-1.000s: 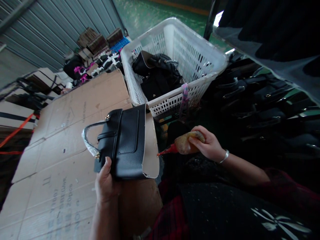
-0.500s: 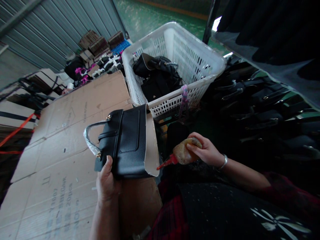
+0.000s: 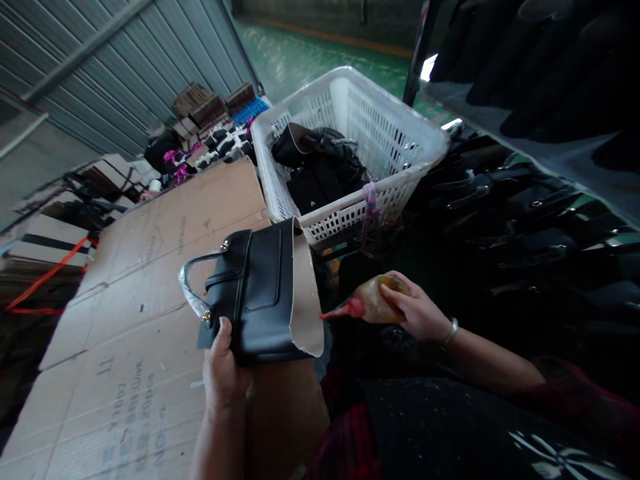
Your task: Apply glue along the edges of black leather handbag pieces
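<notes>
A black handbag (image 3: 265,287) lies on its side over the cardboard, its beige flap edge (image 3: 306,300) turned toward me. Its handle (image 3: 187,287) is wrapped in clear plastic and points left. My left hand (image 3: 223,370) grips the bag's near side, thumb on top and the other fingers hidden beneath. In my right hand (image 3: 415,307) is a yellowish glue bottle (image 3: 377,300) with a red nozzle. The nozzle's tip is at the flap's raw edge, about midway along; whether it touches cannot be told.
Flattened cardboard (image 3: 125,333) covers the work surface. Beyond it stands a white plastic basket (image 3: 345,200) with black bags inside. Many black bags (image 3: 500,207) hang or lie at the right, in shadow. Stacked brown pieces (image 3: 200,107) are by the metal wall.
The nozzle tip has moved from the flap's near corner up along its edge, away from me. My left hand still holds the bag. The whole view has shifted slightly.
</notes>
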Available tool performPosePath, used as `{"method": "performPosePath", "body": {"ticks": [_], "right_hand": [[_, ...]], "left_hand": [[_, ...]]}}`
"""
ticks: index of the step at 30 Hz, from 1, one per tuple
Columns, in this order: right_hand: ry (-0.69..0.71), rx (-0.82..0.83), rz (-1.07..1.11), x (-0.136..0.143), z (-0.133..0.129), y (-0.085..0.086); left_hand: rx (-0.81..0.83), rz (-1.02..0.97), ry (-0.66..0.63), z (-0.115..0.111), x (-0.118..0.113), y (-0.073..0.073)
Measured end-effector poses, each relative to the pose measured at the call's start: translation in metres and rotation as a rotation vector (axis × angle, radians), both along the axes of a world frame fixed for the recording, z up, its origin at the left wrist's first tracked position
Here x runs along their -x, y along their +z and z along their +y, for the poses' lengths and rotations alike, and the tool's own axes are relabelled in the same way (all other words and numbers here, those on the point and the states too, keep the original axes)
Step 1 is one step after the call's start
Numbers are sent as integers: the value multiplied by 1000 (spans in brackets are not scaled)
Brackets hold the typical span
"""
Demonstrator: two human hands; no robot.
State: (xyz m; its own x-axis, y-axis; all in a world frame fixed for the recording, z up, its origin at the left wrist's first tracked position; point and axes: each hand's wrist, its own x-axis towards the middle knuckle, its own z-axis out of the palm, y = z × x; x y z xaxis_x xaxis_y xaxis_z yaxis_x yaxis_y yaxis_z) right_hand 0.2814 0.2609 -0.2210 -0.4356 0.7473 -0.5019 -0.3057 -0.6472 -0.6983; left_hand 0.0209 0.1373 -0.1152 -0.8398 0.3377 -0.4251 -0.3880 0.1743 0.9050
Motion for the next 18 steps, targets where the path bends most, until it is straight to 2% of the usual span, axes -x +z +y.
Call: {"method": "performPosePath", "body": {"ticks": [2,8,11,13,15,17,18], "right_hand": [[27,162,111,5,-10,5],[347,472,531,20,-43,20],[356,534,606,31,-47,26],[267,578,592,38,-45,29],[183,618,584,44,-41,31],[145,631,591,47,-37,32],[147,628,596,48,-36,31]], "left_hand": [[-22,-11,-18,-1,-3,-2],[17,13,-4,2,-19,-14],[-23,-31,-22,8,-34,-16],[-89,-69,-104,5,-41,-12],[-114,-52,-237,-10,-38,-2],[-8,53,-428,-32,-24,16],[128,127,-575,-42,-13,28]]}}
